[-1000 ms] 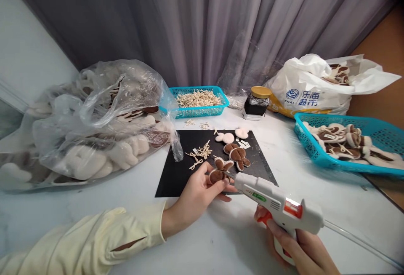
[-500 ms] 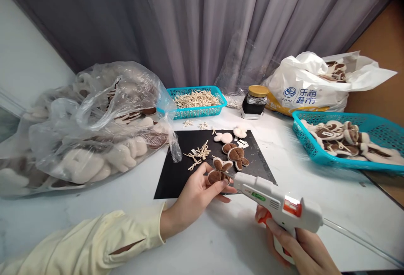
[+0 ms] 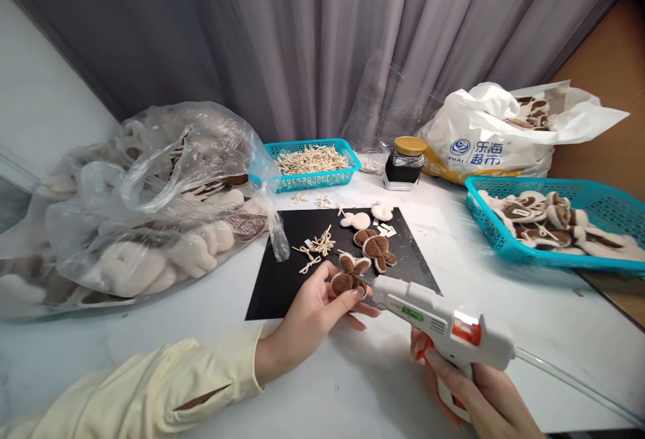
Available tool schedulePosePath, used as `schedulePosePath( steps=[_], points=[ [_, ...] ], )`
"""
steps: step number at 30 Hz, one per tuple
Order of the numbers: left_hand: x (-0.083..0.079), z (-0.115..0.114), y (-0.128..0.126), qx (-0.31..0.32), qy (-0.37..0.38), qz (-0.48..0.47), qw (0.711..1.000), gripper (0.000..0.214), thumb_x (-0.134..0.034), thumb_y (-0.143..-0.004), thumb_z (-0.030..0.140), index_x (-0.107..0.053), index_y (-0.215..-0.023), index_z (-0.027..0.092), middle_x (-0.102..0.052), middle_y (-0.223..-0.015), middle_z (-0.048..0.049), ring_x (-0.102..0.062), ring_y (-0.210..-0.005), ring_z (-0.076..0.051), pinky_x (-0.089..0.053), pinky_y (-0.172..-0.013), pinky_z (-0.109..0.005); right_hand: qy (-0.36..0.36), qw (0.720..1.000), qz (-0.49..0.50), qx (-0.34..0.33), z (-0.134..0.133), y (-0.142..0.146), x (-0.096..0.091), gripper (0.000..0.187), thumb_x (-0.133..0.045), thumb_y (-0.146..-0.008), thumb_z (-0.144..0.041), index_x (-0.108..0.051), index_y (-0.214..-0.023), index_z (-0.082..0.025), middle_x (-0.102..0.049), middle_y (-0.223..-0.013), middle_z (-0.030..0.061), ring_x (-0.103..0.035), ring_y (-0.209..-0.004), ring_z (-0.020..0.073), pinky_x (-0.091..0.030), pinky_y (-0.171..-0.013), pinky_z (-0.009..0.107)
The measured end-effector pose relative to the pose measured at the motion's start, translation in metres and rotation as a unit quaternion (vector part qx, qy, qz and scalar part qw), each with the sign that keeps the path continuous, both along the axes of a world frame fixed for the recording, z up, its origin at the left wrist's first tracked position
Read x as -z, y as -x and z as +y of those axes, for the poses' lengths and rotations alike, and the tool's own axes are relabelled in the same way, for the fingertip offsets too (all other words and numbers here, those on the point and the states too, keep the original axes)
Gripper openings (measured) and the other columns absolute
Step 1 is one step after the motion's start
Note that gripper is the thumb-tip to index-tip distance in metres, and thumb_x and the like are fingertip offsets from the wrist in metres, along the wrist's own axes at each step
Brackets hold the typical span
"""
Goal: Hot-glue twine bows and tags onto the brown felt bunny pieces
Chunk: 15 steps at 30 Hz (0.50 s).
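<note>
My left hand (image 3: 322, 308) grips a small brown-and-cream plush bunny head (image 3: 349, 276) between thumb and fingers, above the near part of a black mat (image 3: 275, 277). My right hand (image 3: 468, 378) is wrapped round the handle of a white glue gun (image 3: 443, 321), fingers at its orange trigger. The gun's nozzle meets the bunny piece near its middle; a clear glue stick (image 3: 569, 378) sticks out of the back. Beyond, more brown bunny pieces (image 3: 377, 247), cream plush pieces (image 3: 355, 220) and several beige cord bows (image 3: 320, 244) lie on the mat.
A clear plastic bag (image 3: 151, 177) of plush pieces fills the left. At the back stand a teal basket (image 3: 312, 180) of cord bows and a yellow-lidded jar (image 3: 404, 163). On the right are a white shopping bag (image 3: 468, 123) and a teal basket (image 3: 508, 254) holding plush pieces.
Almost nothing has moved. Both hands keep their grips, with the nozzle still at the bunny head; the fingers of my left hand have shifted slightly.
</note>
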<state>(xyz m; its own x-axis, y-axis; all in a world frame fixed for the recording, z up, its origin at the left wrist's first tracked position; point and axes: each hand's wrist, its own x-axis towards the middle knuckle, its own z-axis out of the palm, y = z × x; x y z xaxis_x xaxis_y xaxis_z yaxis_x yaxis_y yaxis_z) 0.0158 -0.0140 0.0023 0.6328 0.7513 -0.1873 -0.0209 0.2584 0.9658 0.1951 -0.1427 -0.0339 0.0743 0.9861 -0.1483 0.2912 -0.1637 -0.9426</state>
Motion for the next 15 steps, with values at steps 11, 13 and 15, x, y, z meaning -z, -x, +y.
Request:
schedulePosePath(
  steps=[11,13,15],
  points=[
    [-0.0005,0.0003,-0.0002,0.005,-0.026,0.008,1.0,0.022,-0.058,-0.083,0.03,-0.044,-0.095,0.017,-0.063,-0.091,-0.0066,-0.07,-0.073,-0.023,-0.046,-0.043,-0.019,0.016,1.0,0.011,0.015,0.001,0.0007,-0.002,0.043,-0.037,-0.088,-0.053,-0.059,-0.076,-0.018,-0.045,-0.05,-0.0014,-0.042,-0.049,0.0136,-0.039,-0.048,0.024],
    [-0.0007,0.0002,0.0003,0.007,-0.026,0.004,1.0,0.023,-0.058,-0.083,0.03,-0.043,-0.094,0.017,-0.063,-0.091,-0.0066,-0.07,-0.072,-0.022,-0.046,-0.042,-0.019,0.018,1.0,0.014,0.017,0.0013,0.0013,-0.003,0.044,-0.038,-0.087,-0.054,-0.059,-0.074,-0.018,-0.044,-0.05,-0.0016,-0.041,-0.049,0.0136,-0.039,-0.048,0.024],
    [-0.0012,0.0002,0.0011,0.009,-0.026,-0.001,1.0,0.023,-0.058,-0.083,0.031,-0.043,-0.094,0.017,-0.063,-0.091,-0.0064,-0.07,-0.071,-0.022,-0.046,-0.042,-0.019,0.019,1.0,0.017,0.017,0.0013,0.0015,-0.0034,0.044,-0.038,-0.087,-0.055,-0.058,-0.073,-0.019,-0.044,-0.05,-0.0017,-0.041,-0.049,0.0136,-0.039,-0.047,0.023]
  ],
)
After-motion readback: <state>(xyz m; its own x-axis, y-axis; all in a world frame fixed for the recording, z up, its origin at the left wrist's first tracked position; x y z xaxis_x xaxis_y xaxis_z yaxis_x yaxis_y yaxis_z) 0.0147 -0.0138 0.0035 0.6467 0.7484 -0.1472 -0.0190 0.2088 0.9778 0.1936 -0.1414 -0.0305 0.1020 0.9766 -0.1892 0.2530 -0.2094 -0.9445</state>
